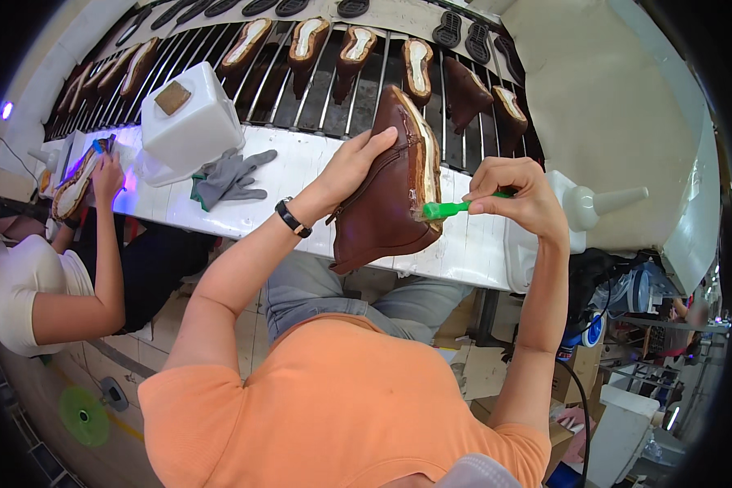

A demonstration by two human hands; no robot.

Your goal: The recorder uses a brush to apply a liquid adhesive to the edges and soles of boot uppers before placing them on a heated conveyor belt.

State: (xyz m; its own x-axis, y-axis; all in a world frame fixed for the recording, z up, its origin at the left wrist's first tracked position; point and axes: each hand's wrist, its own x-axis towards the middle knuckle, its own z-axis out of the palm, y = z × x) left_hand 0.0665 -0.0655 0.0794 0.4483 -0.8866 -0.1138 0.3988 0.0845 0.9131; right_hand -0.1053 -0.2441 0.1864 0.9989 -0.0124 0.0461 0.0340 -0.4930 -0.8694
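My left hand [356, 167] is closed around a dark brown leather ankle boot [386, 203] without an outsole. The boot is tipped on its side, its pale bottom turned to the right and its shaft toward me. Pinched in my right hand [519, 195] is a green-handled brush [446, 210]. The brush's end touches the boot's bottom edge near the heel. Part of the handle is hidden behind my fingers.
A white table [301, 215] runs below a roller rack [264, 81] holding several boots and black soles. On the table are a white plastic container [191, 122], grey gloves [232, 179] and a white spouted bottle [586, 207]. A co-worker [65, 276] handles another shoe at left.
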